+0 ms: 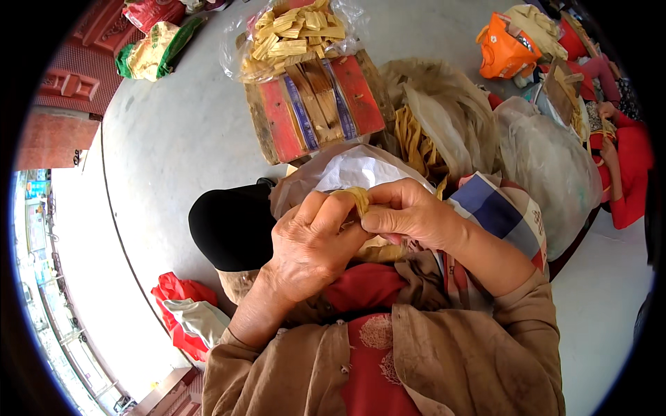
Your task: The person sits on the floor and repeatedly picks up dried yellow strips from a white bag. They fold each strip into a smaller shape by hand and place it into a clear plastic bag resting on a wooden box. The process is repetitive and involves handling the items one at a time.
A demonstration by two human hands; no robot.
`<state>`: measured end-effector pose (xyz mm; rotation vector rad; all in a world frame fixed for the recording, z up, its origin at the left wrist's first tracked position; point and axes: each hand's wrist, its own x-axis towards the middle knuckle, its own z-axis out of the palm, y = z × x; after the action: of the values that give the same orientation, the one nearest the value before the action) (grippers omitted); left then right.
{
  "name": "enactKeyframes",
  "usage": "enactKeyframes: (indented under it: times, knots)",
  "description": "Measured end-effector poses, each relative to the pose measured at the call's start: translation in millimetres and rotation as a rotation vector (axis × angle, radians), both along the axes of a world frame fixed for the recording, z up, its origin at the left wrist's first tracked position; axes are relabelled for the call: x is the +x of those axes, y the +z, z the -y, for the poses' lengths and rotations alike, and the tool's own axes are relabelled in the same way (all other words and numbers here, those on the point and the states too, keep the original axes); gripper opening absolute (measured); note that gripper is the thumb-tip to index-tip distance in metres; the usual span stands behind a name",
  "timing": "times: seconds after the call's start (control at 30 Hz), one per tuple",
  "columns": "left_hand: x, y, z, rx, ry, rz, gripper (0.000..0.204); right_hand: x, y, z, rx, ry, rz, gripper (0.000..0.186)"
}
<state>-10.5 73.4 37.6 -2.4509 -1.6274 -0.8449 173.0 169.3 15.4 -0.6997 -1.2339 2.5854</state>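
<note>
Above my lap, both hands meet around a folded yellowish strip that looks like dried leaf. My left hand has its fingers curled, gripping the strip from the left. With thumb and forefinger, my right hand pinches the same strip on its right side. Part of the strip is hidden behind the fingers. Under the hands lies a whitish plastic sheet. Beyond it stands a low red wooden stool, bearing brown flat strips and a plastic bag of folded yellow pieces.
Right of the stool, a large plastic bag holds long yellow-brown strips. Another clear bag stands farther right, near a person in red. An orange bag sits at the back right; a red bag lies at the left.
</note>
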Motion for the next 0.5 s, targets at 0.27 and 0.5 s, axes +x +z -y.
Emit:
enactKeyframes:
  times: [0.27, 0.5]
  knots:
    - [1.7, -1.3, 7.2, -0.029, -0.004, -0.036, 0.022, -1.9, -8.8, 5.8, -0.208, -0.071, -0.035, 0.011]
    - [4.0, -24.8, 4.7, 0.239, 0.242, 0.177, 0.013, -3.4, -5.4, 5.4, -0.195, -0.105, -0.266, 0.009]
